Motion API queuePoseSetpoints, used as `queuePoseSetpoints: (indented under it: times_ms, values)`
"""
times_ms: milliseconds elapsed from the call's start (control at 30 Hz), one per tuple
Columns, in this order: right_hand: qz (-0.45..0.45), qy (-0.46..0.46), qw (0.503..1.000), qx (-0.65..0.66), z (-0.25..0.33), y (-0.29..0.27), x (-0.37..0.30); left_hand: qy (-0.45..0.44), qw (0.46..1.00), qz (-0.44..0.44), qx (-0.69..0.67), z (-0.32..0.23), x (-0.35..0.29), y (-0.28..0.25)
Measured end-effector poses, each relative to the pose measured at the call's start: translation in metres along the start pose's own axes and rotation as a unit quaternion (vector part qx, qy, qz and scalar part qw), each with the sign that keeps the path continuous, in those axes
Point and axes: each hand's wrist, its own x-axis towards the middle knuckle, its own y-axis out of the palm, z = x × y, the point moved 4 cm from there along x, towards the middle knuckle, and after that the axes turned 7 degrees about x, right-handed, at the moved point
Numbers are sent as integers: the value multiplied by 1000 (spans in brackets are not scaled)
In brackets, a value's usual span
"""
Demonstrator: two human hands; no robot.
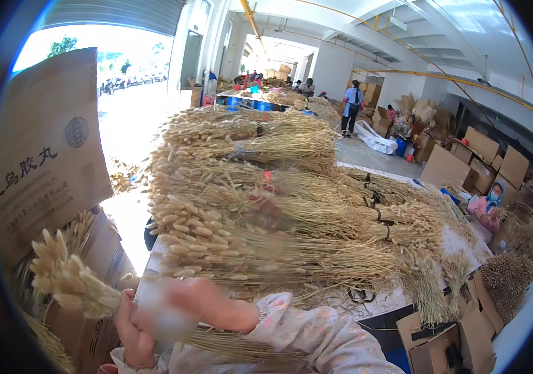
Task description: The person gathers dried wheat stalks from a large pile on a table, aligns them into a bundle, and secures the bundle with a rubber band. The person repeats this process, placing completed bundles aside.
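My left hand (134, 331) is closed round the stems of a bunch of dried bunny-tail grass (73, 283), whose fluffy heads point to the left. Just right of it, my right hand (213, 306) reaches across from a pale flowered sleeve. A whitish blurred patch covers its fingers, so their grip does not show. Below my right wrist, the stems (241, 346) run off to the right. Ahead lies a table (388, 299) heaped with bunny-tail grass (266, 206), heads to the left and stems to the right.
An open cardboard box (79, 318) with more grass stands at my left, its tall flap (48, 149) raised. Dark-tied bundles (397, 215) lie on the table's right side. Open cartons (447, 340) sit at lower right. A seated person (486, 206) works at right; another person (352, 106) stands farther back.
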Motion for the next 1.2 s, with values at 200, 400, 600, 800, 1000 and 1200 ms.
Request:
queuePoseSetpoints:
  times_ms: [200,400,600,800,1000,1200]
  values:
    - [53,-4,996,-73,8,-18,-3,-14,998,17,55,-1,-8,11]
    - [159,27,961,-222,-5,-40,-25,-2,998,45,37,-12,-6,12]
    - [341,227,820,-400,-26,-67,-42,1,997,57,52,-13,-5,15]
    - [143,29,979,-145,-4,-19,-9,-8,995,60,75,-9,-7,20]
    - [166,41,983,-70,-4,-5,-3,-20,995,64,80,-10,-10,20]
    - [156,65,983,-65,-13,-17,-13,-32,995,33,85,-8,-9,18]
